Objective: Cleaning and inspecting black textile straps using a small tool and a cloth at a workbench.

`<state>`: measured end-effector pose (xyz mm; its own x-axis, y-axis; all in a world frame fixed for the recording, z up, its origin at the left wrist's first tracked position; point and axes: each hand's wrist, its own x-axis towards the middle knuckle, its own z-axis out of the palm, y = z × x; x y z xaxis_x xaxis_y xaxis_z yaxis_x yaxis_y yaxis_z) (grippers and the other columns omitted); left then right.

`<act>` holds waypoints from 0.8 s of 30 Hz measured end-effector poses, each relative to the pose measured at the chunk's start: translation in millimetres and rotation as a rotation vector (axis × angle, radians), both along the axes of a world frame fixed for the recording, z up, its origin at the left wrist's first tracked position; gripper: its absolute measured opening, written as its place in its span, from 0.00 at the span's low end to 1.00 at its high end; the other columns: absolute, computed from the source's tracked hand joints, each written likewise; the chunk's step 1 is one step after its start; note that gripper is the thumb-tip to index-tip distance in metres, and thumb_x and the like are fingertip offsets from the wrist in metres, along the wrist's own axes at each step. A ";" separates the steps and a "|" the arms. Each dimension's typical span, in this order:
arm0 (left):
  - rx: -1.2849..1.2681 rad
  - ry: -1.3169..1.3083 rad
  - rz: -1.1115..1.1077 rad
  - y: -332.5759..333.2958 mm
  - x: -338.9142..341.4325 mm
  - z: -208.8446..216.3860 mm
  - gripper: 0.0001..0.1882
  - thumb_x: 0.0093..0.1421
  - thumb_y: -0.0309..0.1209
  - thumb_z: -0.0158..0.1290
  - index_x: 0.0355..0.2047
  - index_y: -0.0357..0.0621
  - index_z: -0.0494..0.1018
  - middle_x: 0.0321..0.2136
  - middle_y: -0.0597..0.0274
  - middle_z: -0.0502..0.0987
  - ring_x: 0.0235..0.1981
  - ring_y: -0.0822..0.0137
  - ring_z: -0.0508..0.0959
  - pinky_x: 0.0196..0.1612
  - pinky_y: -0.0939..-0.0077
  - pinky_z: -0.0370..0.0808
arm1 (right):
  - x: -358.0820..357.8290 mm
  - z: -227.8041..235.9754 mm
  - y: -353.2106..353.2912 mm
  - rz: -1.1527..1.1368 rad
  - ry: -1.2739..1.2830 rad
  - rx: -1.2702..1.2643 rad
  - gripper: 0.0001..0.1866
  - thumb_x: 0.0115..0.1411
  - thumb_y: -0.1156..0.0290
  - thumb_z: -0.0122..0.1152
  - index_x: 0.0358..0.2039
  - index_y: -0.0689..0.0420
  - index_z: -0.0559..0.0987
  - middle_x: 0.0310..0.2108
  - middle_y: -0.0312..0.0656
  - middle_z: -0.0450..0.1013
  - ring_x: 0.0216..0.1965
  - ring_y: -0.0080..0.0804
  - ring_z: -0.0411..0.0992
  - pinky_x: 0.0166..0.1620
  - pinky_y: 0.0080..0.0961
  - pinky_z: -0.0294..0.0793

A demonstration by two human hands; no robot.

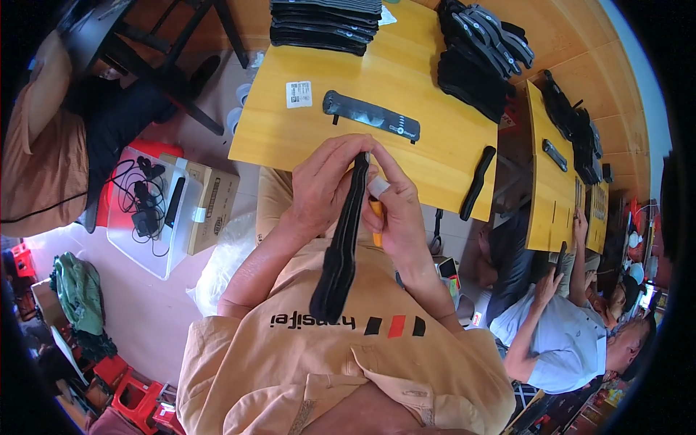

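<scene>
My left hand (323, 180) is closed on the upper end of a black fabric strap (346, 239) with pale stitched lines, which hangs down in front of my shirt. Close against it, my right hand (399, 214) grips a small orange-handled tool (376, 217); the tool's working end is hidden by fingers. White tape or a wrap covers the right thumb. Both sets of fingertips meet at the strap's top end. Just beyond my hands, a flat black pouch-like strip (373, 116) with a grey printed face lies on the yellow table (283, 134).
A stack of folded black pieces (325, 29) stands at the table's far side, and a loose heap (475, 69) lies far right. Another black strap (478, 181) rests by the right edge. A white label (298, 94) lies left. A bin of cables (148, 210) sits leftward. People sit both sides.
</scene>
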<state>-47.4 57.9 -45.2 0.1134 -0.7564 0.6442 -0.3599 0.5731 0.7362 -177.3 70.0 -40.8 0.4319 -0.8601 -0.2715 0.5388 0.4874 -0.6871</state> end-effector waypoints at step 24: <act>0.212 0.181 -0.041 -6.0 13.7 -20.1 0.11 0.52 0.20 0.54 0.37 0.36 0.70 0.32 0.58 0.75 0.35 0.69 0.75 0.35 0.83 0.71 | -1.4 0.3 -17.6 0.080 0.186 -0.113 0.25 0.58 0.77 0.43 0.57 0.53 0.62 0.18 0.38 0.68 0.12 0.16 0.57 0.14 0.13 0.54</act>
<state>-33.7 52.0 -65.3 0.1792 -0.8784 0.4430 -0.1914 0.4105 0.8915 -178.7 52.4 -40.5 0.4512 -0.8548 -0.2562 0.3610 0.4374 -0.8236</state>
